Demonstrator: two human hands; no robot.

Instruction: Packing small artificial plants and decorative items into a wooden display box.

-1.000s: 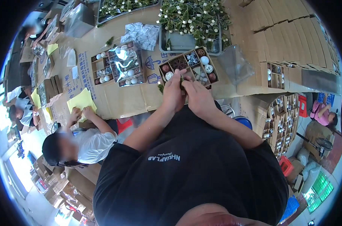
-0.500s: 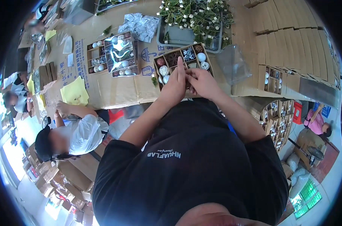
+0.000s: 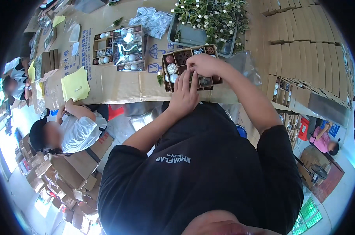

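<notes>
Both hands are now down in the divided box (image 3: 191,67) on the cardboard-covered table (image 3: 118,84); half a second ago they were still held together above its near edge. Left hand (image 3: 184,96) lies flat, fingers spread open, on the box's front compartments, gripping nothing. Right hand (image 3: 204,64) is curled over the middle compartments (can't tell if it pinches an ornament, fingertips hidden). So the work has moved from handling to seating something in the box. Grey tray of sprigs (image 3: 209,17) sits just behind.
</notes>
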